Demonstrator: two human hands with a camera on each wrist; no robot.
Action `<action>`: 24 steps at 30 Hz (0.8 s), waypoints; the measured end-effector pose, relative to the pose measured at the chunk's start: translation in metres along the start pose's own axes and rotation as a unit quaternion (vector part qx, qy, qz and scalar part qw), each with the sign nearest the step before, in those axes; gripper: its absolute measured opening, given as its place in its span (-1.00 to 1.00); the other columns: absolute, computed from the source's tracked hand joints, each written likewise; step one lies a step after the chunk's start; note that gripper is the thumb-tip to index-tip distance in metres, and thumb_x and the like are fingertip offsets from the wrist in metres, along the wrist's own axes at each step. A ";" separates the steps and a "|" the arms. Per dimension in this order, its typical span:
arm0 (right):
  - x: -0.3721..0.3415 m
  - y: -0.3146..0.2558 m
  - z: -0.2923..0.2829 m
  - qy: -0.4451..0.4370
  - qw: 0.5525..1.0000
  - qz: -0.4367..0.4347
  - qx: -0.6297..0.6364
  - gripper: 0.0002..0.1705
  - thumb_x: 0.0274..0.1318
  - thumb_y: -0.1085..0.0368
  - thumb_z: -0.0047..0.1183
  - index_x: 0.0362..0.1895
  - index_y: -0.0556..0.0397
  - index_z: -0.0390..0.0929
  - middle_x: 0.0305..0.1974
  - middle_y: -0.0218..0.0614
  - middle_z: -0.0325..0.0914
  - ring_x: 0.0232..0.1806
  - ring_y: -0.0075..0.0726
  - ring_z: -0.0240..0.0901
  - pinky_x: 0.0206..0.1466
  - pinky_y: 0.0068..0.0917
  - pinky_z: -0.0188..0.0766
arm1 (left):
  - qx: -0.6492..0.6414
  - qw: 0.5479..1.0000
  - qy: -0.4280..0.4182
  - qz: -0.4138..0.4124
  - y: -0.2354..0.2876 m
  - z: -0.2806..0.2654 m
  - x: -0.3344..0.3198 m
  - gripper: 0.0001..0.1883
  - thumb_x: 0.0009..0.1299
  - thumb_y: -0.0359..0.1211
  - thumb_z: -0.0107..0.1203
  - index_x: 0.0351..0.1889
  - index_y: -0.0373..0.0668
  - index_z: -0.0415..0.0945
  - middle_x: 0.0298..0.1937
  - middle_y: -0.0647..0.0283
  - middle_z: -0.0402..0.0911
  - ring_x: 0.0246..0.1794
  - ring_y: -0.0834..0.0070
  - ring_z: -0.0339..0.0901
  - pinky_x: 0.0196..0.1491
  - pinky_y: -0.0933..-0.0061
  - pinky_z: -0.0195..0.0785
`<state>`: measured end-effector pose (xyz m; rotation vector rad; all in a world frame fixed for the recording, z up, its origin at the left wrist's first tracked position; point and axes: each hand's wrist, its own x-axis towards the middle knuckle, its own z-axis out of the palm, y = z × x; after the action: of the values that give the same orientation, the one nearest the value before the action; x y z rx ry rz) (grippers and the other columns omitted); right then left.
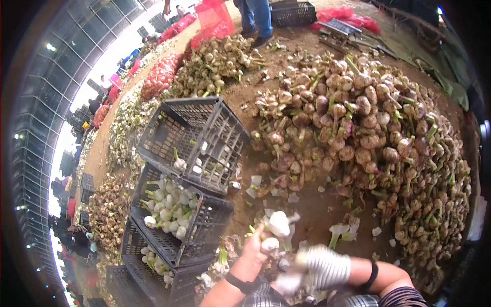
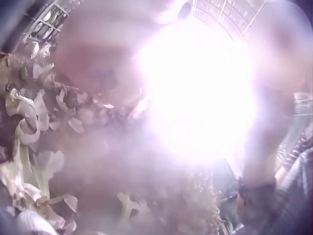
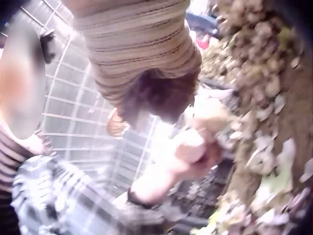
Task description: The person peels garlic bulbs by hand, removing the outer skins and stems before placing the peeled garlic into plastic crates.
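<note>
My bare left hand (image 1: 251,249) holds peeled white garlic bulbs (image 1: 279,223) above the ground, with a green stem showing at the fingers. In the right wrist view the same hand (image 3: 164,169) grips a pale bulb (image 3: 190,147). My right hand (image 1: 325,267), in a white ribbed glove, is just to the right of the bulbs, its fingertips blurred. The glove (image 3: 142,49) fills the top of the right wrist view, fingers bent into shadow; I cannot tell whether they hold anything. Glare washes out much of the left wrist view.
A big heap of unpeeled garlic (image 1: 358,117) lies ahead and right. On the left stand black crates, one (image 1: 189,138) with a few bulbs, another (image 1: 204,225) with many cleaned bulbs. Peel scraps (image 1: 342,233) litter the ground. A person in jeans (image 1: 261,20) stands beyond.
</note>
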<state>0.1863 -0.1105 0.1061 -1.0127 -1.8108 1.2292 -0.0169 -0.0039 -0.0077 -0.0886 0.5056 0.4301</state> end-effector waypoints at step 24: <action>-0.002 0.058 0.035 0.068 0.987 -0.104 -0.105 -0.79 -0.15 0.33 0.09 -0.31 -0.03 0.48 -0.49 -0.33 0.44 -0.46 -0.23 0.46 -0.46 -0.37 0.40 | 0.123 0.976 0.115 0.136 -0.013 0.042 0.011 -0.47 0.42 -0.04 -0.14 0.19 -0.22 0.25 0.09 0.04 0.44 0.05 0.17 0.46 0.08 0.07 0.38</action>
<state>0.1686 -0.1117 0.0406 -0.9668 -1.9134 0.8369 0.0161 -0.0033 0.0228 0.1749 0.8000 0.6251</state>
